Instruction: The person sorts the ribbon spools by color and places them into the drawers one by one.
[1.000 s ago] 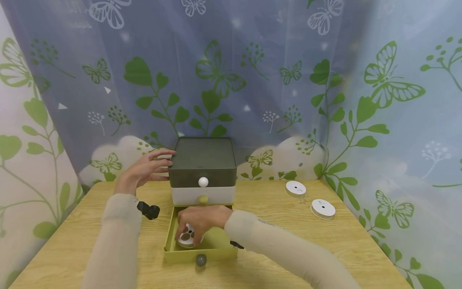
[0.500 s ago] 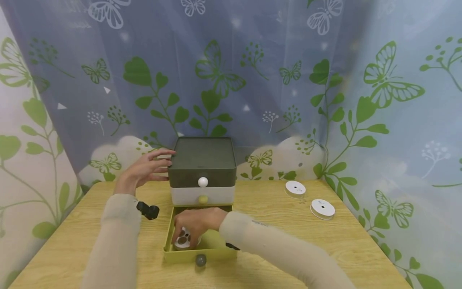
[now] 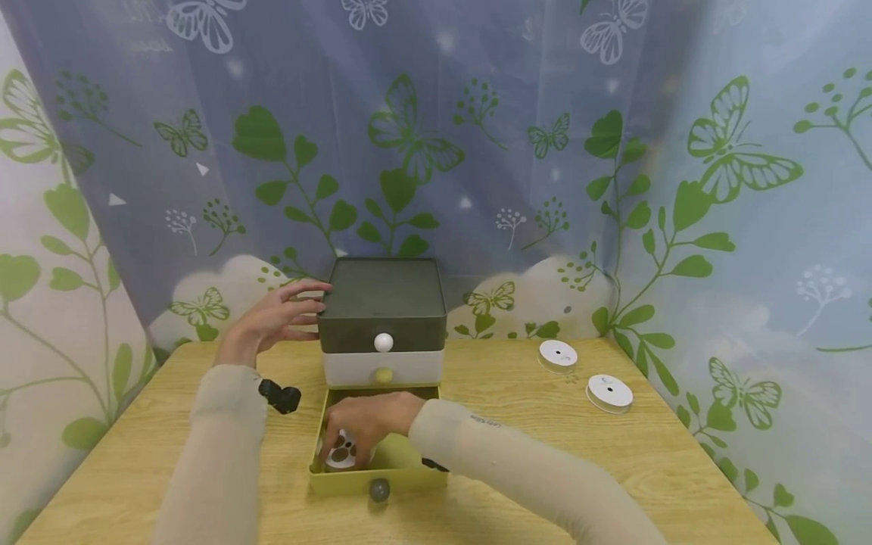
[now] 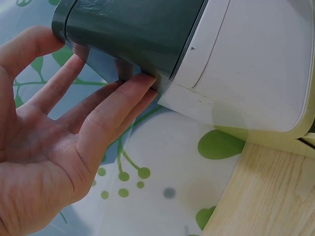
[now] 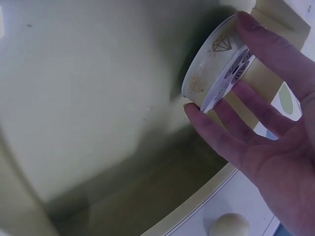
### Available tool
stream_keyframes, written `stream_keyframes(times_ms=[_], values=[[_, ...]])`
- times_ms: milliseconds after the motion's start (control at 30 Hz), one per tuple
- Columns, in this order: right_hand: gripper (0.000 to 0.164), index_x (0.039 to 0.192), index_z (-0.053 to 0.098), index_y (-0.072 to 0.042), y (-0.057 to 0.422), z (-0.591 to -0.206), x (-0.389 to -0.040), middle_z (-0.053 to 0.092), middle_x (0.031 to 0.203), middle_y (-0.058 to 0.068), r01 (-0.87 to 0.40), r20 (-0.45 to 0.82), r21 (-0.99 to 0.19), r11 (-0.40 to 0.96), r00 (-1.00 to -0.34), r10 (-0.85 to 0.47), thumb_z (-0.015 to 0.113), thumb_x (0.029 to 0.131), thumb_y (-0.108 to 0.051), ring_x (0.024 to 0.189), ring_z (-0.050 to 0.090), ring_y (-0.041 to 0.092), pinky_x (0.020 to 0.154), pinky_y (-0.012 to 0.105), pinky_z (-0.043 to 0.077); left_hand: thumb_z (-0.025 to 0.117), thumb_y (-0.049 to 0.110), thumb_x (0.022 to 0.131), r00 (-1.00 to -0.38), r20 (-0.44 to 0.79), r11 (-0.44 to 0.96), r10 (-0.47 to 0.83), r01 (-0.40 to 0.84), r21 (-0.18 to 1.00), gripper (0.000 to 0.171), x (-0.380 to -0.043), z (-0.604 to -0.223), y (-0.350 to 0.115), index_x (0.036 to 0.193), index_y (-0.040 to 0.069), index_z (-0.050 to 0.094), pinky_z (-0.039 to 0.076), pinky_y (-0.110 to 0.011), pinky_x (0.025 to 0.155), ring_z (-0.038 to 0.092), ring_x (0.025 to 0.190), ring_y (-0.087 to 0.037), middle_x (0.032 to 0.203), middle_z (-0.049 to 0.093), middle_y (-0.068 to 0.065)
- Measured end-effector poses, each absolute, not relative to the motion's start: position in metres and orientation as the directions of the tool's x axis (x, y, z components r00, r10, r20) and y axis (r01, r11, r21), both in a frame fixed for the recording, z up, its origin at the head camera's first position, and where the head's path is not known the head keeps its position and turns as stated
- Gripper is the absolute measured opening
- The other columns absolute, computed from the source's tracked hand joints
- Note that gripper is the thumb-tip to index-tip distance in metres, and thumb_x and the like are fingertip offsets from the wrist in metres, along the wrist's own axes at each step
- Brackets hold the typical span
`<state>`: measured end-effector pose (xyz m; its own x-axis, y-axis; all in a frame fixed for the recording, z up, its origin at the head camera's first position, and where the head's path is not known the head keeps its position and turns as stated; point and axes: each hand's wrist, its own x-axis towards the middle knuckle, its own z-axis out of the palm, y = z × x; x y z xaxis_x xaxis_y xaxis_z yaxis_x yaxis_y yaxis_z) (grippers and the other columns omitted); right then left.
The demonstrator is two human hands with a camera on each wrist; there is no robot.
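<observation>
In the head view, a small drawer chest stands on the table, with a dark green top, a white middle and a yellow-green bottom drawer pulled out. My right hand reaches down into that drawer. Its thumb and fingers pinch the rims of a white ribbon spool, tilted in the right wrist view, near the drawer's front left corner. Against the left side of the dark green tier, my left hand rests its spread fingertips. Part of the spool is hidden behind the right fingers in the head view.
Two more white ribbon spools, one farther back and one nearer, lie flat on the wooden table to the right. A patterned curtain hangs close behind the chest. A grey knob sticks out from the drawer front.
My right hand has shifted left inside the drawer, bringing the ribbon spool toward the left wall. The left hand stays at the chest's side.
</observation>
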<state>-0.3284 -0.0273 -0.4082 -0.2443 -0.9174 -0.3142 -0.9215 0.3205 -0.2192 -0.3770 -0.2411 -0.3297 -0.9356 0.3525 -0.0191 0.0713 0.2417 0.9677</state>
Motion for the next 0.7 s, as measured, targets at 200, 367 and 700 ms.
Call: stream_keyframes(times_ms=[200,367,700], values=[[0.058,0.13,0.074,-0.03,-0.0281,-0.4084,-0.3274,0.065,0.119,-0.007,-0.925,-0.32,-0.202,0.321,-0.247,-0.915,0.088,0.079,-0.007,0.099,0.054,0.005,0.08,0.008,0.044,0.056,0.028,0.108,-0.935,-0.015,0.243,0.353,0.077,0.967,0.06,-0.3769,-0.33,-0.2408,0.161,0.014,0.033,0.047,-0.059,0.113,0.032,0.15,-0.05,0.167,0.022,-0.022],[0.058,0.131,0.073,-0.029,-0.0275,-0.4078,-0.3253,0.064,0.118,-0.007,-0.921,-0.33,-0.193,0.338,-0.264,-0.906,0.088,0.08,-0.008,0.098,0.052,0.005,0.079,0.009,0.044,0.057,0.027,0.108,-0.931,-0.014,0.239,0.365,0.079,0.968,0.062,-0.376,-0.3298,-0.2399,0.162,0.012,0.031,0.045,-0.061,0.113,0.028,0.152,-0.052,0.168,0.02,-0.022],[0.053,0.128,0.075,-0.027,-0.0261,-0.4073,-0.3239,0.066,0.113,-0.007,-0.92,-0.318,-0.199,0.338,-0.266,-0.91,0.087,0.081,-0.006,0.1,0.056,0.004,0.08,0.009,0.045,0.056,0.026,0.108,-0.93,-0.008,0.239,0.367,0.086,0.967,0.062,-0.3754,-0.3293,-0.2389,0.163,0.012,0.03,0.046,-0.061,0.113,0.028,0.151,-0.053,0.168,0.02,-0.022]])
